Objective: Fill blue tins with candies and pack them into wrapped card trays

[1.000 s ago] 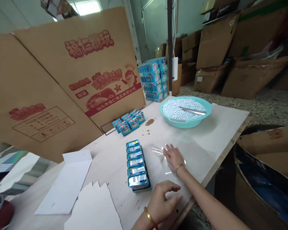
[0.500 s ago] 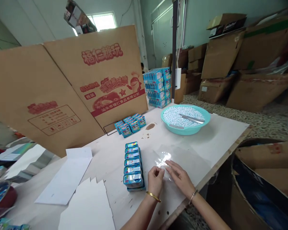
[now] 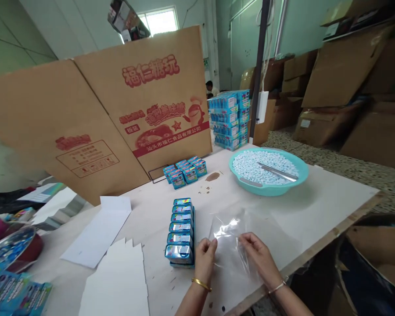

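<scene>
A clear plastic bag (image 3: 228, 245) is stretched between my two hands over the white tabletop, its surface glinting. My left hand (image 3: 205, 256), with a gold bangle at the wrist, pinches the bag's left edge. On the other side my right hand (image 3: 258, 254), wearing a silver bracelet, pinches the right edge. Just left of my left hand stands a row of small blue tins (image 3: 180, 239), several lined up in a shallow tray. More clear plastic film (image 3: 273, 232) lies flat to the right of the bag.
A turquoise basin (image 3: 266, 188) of white candies holds metal tongs (image 3: 278, 171). Small blue boxes (image 3: 186, 171) sit before a big carton (image 3: 158, 145). Stacked blue packs (image 3: 230, 120) stand behind. White card sheets (image 3: 115, 285) and a red bowl (image 3: 31, 248) of blue packets lie left.
My hands have moved apart and now hold the bag spread between them; earlier they were closer together, with my right fingers extended over the film. The view has shifted left.
</scene>
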Demonstrator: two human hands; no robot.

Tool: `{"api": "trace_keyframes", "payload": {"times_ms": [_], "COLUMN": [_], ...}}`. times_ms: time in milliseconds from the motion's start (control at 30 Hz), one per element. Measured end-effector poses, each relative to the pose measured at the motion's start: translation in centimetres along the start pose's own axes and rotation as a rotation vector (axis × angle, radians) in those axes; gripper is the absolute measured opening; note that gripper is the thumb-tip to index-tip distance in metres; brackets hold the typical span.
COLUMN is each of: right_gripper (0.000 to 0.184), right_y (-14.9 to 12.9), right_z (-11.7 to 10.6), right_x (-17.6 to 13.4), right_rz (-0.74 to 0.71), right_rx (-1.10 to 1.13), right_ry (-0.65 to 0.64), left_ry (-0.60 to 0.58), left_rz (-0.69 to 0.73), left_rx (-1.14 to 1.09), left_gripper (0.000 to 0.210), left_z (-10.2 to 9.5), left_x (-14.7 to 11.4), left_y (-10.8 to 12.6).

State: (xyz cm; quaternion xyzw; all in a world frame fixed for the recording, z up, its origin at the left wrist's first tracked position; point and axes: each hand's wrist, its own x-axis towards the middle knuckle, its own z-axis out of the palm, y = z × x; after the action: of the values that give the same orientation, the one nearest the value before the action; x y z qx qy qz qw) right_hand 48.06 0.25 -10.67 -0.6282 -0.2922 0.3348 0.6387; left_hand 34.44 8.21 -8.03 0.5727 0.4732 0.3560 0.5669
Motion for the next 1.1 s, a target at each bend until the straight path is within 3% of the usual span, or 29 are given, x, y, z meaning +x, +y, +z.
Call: {"api": "trace_keyframes", "payload": {"times_ms": [133, 200, 300, 400, 500, 600, 667, 733, 833, 900, 967, 1033, 1100], "right_gripper": [0.064, 0.059, 0.050, 0.047, 0.044, 0.041, 0.038, 0.033, 0.030, 0.030, 0.029, 0.035, 0.041], "right_y": [-1.3, -1.3, -1.1, -3.1, -7.8, -12.0, -12.7, -11.6, -8.4, -6.5, -5.2, -4.2, -3.3], "right_z": [1.6, 2.3, 1.4, -1.1, -3.2, -3.1, -1.8, -0.1, 3.0, 5.4, 7.9, 10.3, 12.2], "right_x": [-0.7, -0.7, 0.0, 0.7, 0.1, -1.5, -2.2, -2.1, -1.0, -0.3, -0.1, -0.3, -0.6], "right_rz": [0.052, 0.054, -0.031, -0.206, -0.460, -0.693, -0.793, -0.796, -0.661, -0.536, -0.428, -0.362, -0.326], "right_rx": [-0.029, -0.051, -0.123, -0.284, -0.527, -0.805, -0.951, -1.052, -1.154, -1.199, -1.194, -1.125, -1.003], "right_ry": [-0.130, -0.096, -0.039, 0.097, 0.306, 0.396, 0.339, 0.259, 0.163, 0.071, -0.038, -0.150, -0.233], "left_ry": [0.005, 0.004, 0.029, 0.024, -0.004, -0.129, -0.239, -0.249, -0.025, 0.149, 0.194, 0.057, -0.097], "left_rz": [0.122, 0.099, 0.023, -0.072, -0.141, -0.112, 0.014, 0.206, 0.350, 0.250, 0.038, -0.172, -0.285], "left_rx": [-0.038, -0.067, -0.077, -0.164, -0.254, -0.154, 0.054, 0.210, 0.127, 0.031, -0.018, -0.132, -0.320], "left_gripper": [0.033, 0.023, 0.027, 0.033, 0.040, 0.038, 0.034, 0.030, 0.031, 0.038, 0.046, 0.054, 0.062], "left_z": [3.1, 4.3, 4.6, 4.1, 4.0, 3.6, 1.9, -1.3, -7.7, -11.3, -13.4, -13.6, -12.5], "left_x": [-0.2, -0.4, -0.7, -0.8, -0.8, -1.3, -1.9, -1.8, 0.3, 2.6, 4.6, 5.9, 6.2], "left_y": [1.6, 2.1, 2.4, 2.8, 3.7, 5.4, 7.0, 8.6, 9.7, 8.8, 6.8, 4.6, 3.0]}}
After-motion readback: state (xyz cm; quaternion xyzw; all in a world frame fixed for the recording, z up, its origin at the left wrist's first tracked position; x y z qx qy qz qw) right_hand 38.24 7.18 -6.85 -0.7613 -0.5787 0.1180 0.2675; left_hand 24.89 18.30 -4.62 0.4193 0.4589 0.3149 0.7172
